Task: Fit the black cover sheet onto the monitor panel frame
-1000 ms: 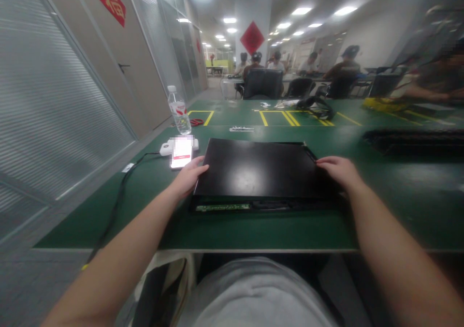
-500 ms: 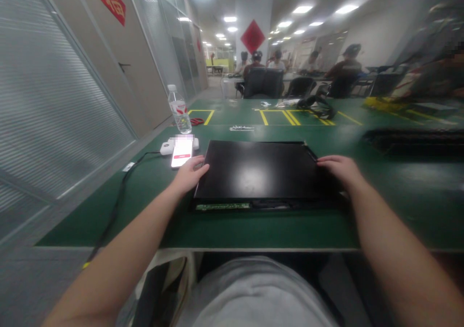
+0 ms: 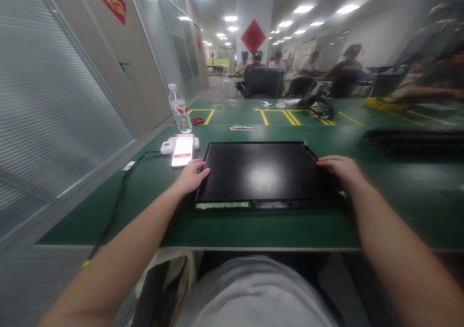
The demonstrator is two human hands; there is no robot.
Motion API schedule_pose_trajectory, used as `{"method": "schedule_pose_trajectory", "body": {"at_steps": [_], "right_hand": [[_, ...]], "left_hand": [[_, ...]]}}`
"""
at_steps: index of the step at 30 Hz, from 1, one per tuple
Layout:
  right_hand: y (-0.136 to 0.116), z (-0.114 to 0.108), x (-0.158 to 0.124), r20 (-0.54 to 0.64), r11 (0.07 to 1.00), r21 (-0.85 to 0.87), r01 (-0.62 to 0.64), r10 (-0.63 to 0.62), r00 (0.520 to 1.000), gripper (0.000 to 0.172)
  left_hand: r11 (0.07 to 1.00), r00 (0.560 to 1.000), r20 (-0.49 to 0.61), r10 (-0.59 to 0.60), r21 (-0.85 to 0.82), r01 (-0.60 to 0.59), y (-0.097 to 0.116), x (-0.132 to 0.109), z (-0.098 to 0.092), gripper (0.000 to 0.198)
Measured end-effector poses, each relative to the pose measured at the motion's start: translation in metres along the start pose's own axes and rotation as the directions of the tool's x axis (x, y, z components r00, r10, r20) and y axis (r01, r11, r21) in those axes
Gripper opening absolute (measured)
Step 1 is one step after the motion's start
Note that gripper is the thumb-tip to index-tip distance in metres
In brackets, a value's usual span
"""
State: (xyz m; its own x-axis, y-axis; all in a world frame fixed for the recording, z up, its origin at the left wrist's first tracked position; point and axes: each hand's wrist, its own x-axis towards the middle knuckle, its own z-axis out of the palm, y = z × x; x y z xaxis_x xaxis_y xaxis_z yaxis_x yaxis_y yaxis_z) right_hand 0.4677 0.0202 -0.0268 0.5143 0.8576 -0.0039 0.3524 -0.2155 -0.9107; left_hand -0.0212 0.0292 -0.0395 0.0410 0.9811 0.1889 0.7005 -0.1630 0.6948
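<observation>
A dark, glossy LCD panel (image 3: 232, 172) lies flat in a shallow black frame (image 3: 257, 142), whose rim shows along the far and right sides. Along the near side a green circuit board strip (image 3: 223, 205) is exposed. My left hand (image 3: 192, 176) grips the left edge, its thumb near the panel's top face and its fingers along the side. At the right edge, my right hand (image 3: 340, 170) has its fingertips together on the frame's rim; its thumb is hidden.
On the green table (image 3: 145, 220), a lit phone (image 3: 182, 150) leans on a white power strip (image 3: 166, 146) left of the frame. Behind are a water bottle (image 3: 180, 109), red scissors (image 3: 197, 121) and small white pieces (image 3: 242, 127). A long black part (image 3: 416, 141) lies right. People sit farther back.
The panel has shifted slightly right and down into the frame; the rim now shows along the far left and the gap at the near edge looks smaller. Both hands stay nearly in place.
</observation>
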Motion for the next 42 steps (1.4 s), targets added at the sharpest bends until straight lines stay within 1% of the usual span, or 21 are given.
{"method": "schedule_pose_trajectory", "body": {"at_steps": [2, 6, 13, 24, 29, 31, 37, 40, 42], "right_hand": [[0.000, 0.000, 0.001, 0.005, 1.000, -0.006, 0.007, -0.007, 1.000, 0.010], [0.002, 0.001, 0.002, -0.003, 1.000, -0.014, 0.019, -0.019, 1.000, 0.008], [0.004, 0.001, 0.003, -0.007, 0.999, -0.008, 0.047, -0.047, 0.999, 0.010], [0.006, 0.001, 0.005, 0.016, 0.999, -0.003, 0.033, -0.033, 0.999, 0.010], [0.003, 0.001, 0.002, 0.002, 1.000, -0.004, 0.030, -0.030, 1.000, 0.009], [0.002, 0.001, 0.002, 0.002, 0.999, -0.011, 0.035, -0.035, 0.999, 0.009], [0.005, 0.001, 0.004, -0.006, 0.999, 0.001, 0.045, -0.045, 0.999, 0.007], [0.006, 0.001, 0.005, -0.007, 0.999, 0.014, 0.040, -0.040, 0.999, 0.008], [0.006, 0.001, 0.006, -0.008, 0.999, 0.031, 0.041, -0.041, 0.999, 0.008]], "left_hand": [[1.000, 1.000, -0.010, -0.001, -0.004, 0.001, 0.001, 0.000, 0.000, 0.026], [0.998, 0.999, -0.033, -0.019, -0.069, 0.017, 0.003, -0.001, 0.002, 0.018], [0.994, 0.998, -0.056, -0.038, -0.106, 0.032, 0.004, -0.001, 0.005, 0.014], [0.999, 0.998, -0.055, -0.018, -0.044, 0.016, 0.001, 0.000, 0.006, 0.021], [0.997, 0.998, -0.061, -0.026, -0.074, 0.021, -0.002, 0.001, 0.005, 0.021], [0.999, 0.998, -0.055, -0.010, -0.039, 0.008, -0.004, 0.002, 0.005, 0.023], [0.974, 0.999, 0.010, 0.035, 0.224, -0.036, -0.007, 0.004, 0.005, 0.036], [0.960, 0.999, 0.024, 0.045, 0.277, -0.050, -0.004, 0.003, 0.004, 0.042], [0.960, 0.998, 0.032, 0.050, 0.275, -0.057, -0.001, 0.001, 0.002, 0.051]]}}
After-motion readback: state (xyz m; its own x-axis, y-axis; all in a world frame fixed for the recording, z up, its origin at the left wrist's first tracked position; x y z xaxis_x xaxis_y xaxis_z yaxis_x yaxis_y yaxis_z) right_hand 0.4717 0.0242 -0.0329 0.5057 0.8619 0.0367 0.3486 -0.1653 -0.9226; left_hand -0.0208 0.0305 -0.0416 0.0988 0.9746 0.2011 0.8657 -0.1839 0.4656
